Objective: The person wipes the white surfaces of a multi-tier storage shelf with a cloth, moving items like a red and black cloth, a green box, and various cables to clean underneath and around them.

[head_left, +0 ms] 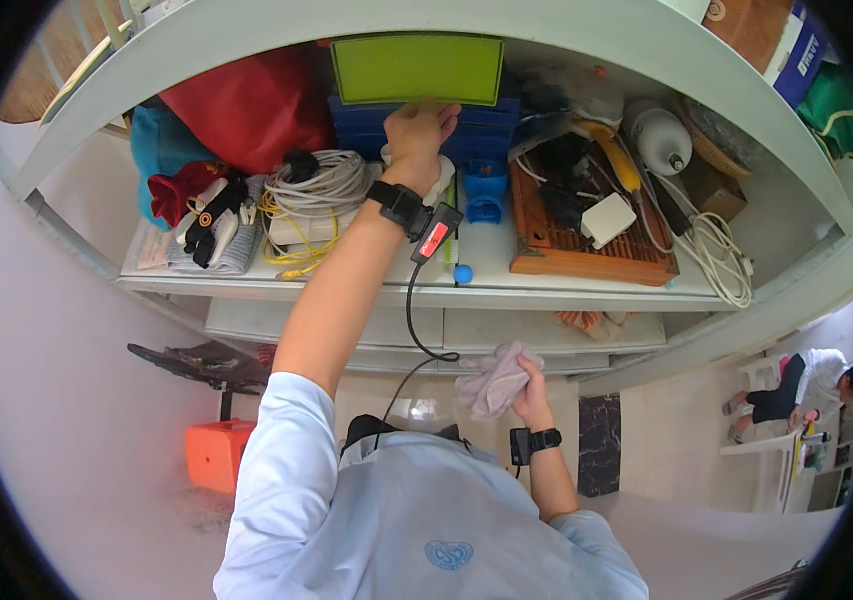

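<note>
My left hand reaches onto the shelf, its fingers at the front edge of a flat green box. Whether they grip that edge or only touch it cannot be told. Beneath the green box is a stack of dark blue boxes. Closer to my body, below the shelf's front edge, my right hand holds a crumpled pale lilac cloth. A blue plastic holder stands right of my left wrist, and a small blue ball lies near the shelf edge.
Coiled white cable and a red bag are on the left. On the right, a wooden slatted tray carries a white adapter and a yellow-handled tool. An orange stool stands lower left. Another person sits far right.
</note>
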`<action>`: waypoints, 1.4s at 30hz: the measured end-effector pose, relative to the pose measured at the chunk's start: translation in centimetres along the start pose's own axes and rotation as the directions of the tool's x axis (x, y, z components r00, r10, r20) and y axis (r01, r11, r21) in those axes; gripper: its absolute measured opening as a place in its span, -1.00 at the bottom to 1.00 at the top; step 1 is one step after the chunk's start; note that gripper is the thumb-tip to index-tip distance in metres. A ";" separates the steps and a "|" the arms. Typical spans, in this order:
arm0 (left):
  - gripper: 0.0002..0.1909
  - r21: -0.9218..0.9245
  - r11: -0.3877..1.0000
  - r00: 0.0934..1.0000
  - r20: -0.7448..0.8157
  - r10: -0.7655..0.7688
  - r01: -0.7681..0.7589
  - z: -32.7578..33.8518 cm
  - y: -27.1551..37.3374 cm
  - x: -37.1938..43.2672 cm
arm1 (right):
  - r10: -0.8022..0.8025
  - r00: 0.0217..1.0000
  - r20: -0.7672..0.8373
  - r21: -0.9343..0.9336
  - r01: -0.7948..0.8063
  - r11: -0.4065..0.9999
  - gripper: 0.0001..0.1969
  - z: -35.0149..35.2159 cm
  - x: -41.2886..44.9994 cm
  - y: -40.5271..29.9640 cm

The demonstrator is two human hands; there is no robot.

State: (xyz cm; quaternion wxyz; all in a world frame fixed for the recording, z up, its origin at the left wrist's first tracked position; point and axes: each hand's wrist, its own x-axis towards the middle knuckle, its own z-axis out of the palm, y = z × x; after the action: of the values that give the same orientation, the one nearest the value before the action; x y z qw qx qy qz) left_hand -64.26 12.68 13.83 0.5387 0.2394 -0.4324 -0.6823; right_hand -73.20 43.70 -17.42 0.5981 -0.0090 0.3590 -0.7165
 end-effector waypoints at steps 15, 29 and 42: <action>-0.64 -0.073 0.997 1.000 0.022 0.022 -0.020 -3.2 3.9 -12.1 | 0.186 0.914 0.361 -0.272 -0.088 0.958 -0.56 8.5 -6.0 -6.2; -0.05 -0.518 0.854 0.977 0.157 0.142 -0.041 -3.3 3.4 -9.8 | -0.209 0.890 0.405 -0.024 0.239 0.971 -0.49 15.9 -10.9 -15.6; -0.12 -0.585 0.811 0.997 0.063 0.046 -0.001 -7.4 4.1 -10.4 | -0.237 0.884 0.403 -0.057 0.282 0.958 -0.53 20.8 -10.3 -17.2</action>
State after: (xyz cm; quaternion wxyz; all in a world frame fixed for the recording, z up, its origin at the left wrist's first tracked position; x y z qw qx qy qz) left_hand -53.02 19.81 12.09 0.5783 0.0316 -0.2245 -0.7837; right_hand -75.73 42.57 11.32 0.5548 -0.2341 0.2678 -0.7521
